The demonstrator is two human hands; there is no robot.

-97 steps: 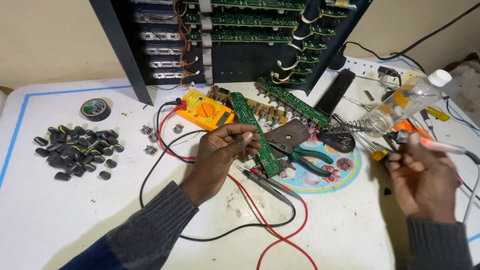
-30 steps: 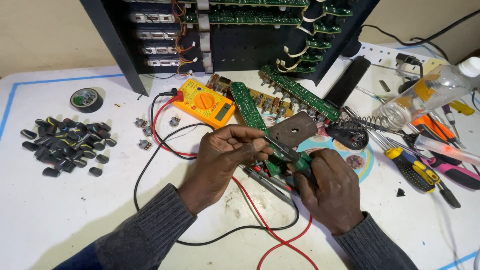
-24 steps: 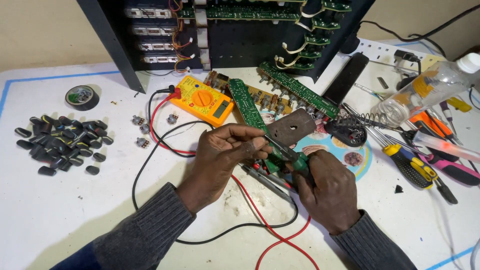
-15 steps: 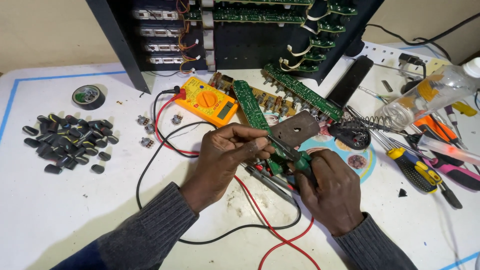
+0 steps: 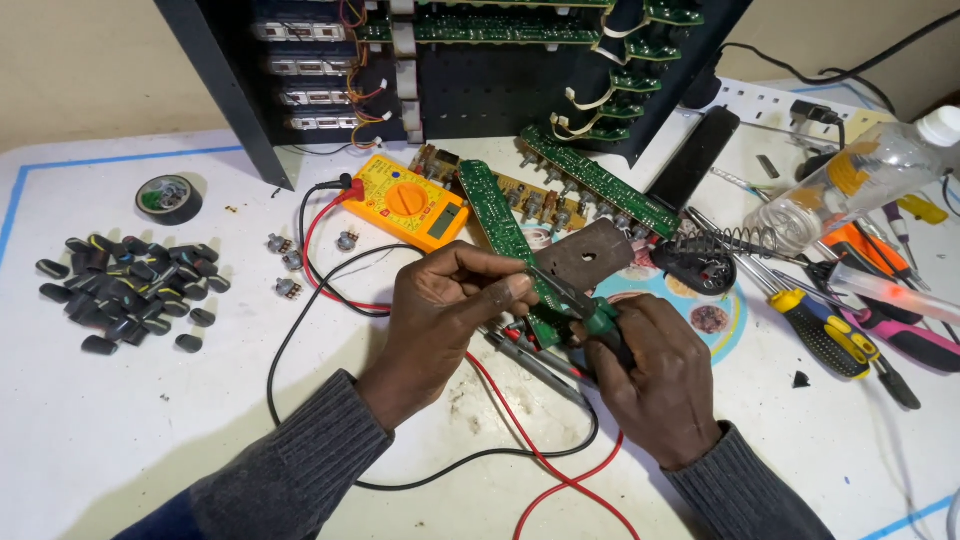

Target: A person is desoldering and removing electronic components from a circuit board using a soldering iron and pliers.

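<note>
The left hand is pinching the long narrow green circuit board near its lower end, its fingers closed on the edge and tilting the board up off the white surface. The right hand, which a few seconds ago was off to the side among the tools, is now pressed against the left, fingers wrapped shut around green-handled pliers whose tip is meeting the board just beside the left fingertips. Over the last second both hands are hardly shifting, so the work on the board looks settled into a fine, steady grip. Beyond the fingers, the yellow multimeter is lying with its red and black leads trailing under the wrists. Far left of the fingers, a heap of black knobs is sitting.
</note>
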